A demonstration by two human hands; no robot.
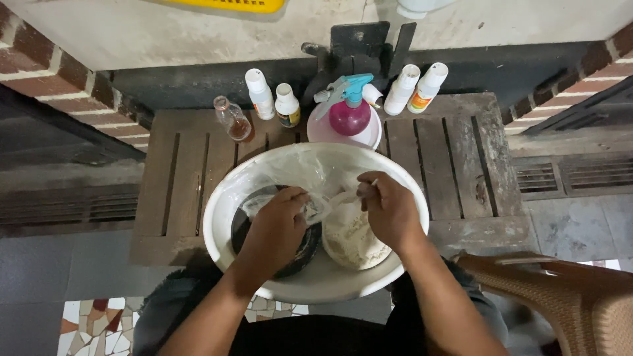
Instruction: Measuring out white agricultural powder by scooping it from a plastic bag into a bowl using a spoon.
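Both hands, left hand point(277, 224) and right hand point(389, 207), pinch the clear bag point(330, 198) tight with their fingers, over the white bowl point(316, 280).

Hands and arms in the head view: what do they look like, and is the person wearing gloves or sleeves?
Both hands are bare: the left hand and the right hand wear no gloves, and no rings or watch show. Both forearms are uncovered up to the bottom edge of the picture, so no sleeves can be seen.

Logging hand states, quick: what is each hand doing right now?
Left hand: closed, fingers pinching the clear plastic bag.
Right hand: closed on the same bag, above the pale powder.
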